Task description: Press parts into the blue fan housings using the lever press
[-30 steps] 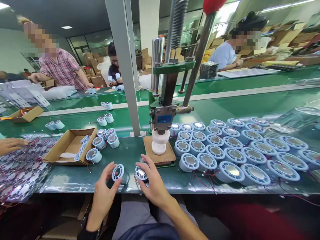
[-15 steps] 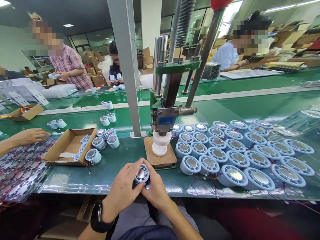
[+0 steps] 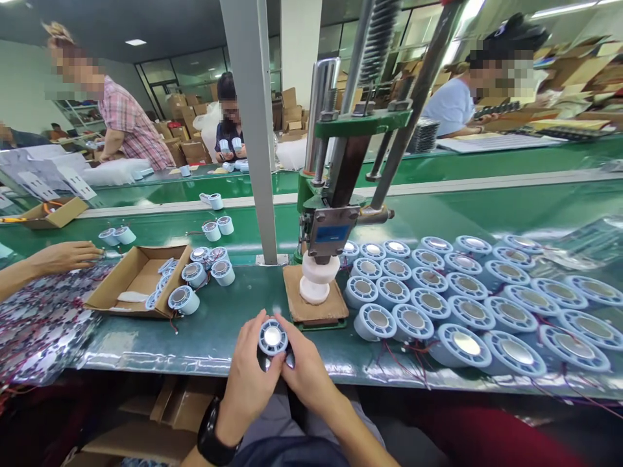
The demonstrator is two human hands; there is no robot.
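Between my two hands is a light-blue round housing (image 3: 273, 336) with a silver disc in the middle of its slotted face, which is turned up toward me. My left hand (image 3: 249, 363) is closed around its left side, thumb at the lower rim. On the other side my right hand (image 3: 305, 370) grips it, fingertips along the right edge. Both hands are over the front edge of the bench. Just beyond them stands a green hand press (image 3: 331, 227), its white round pusher above a white round seat (image 3: 314, 291) on a brown board (image 3: 296, 305).
Rows of similar blue housings (image 3: 428, 303) with red wires cover the bench to the right. Left are a cardboard box (image 3: 141, 275) holding blue rings, a few housings (image 3: 195, 275), and a pile of wired parts (image 3: 48, 324). A co-worker's hand (image 3: 68, 255) reaches over that pile.
The housing's face has turned more squarely toward me, and my fingers have opened slightly away from its top edge. Both hands still hold it. The whole view has shifted slightly.
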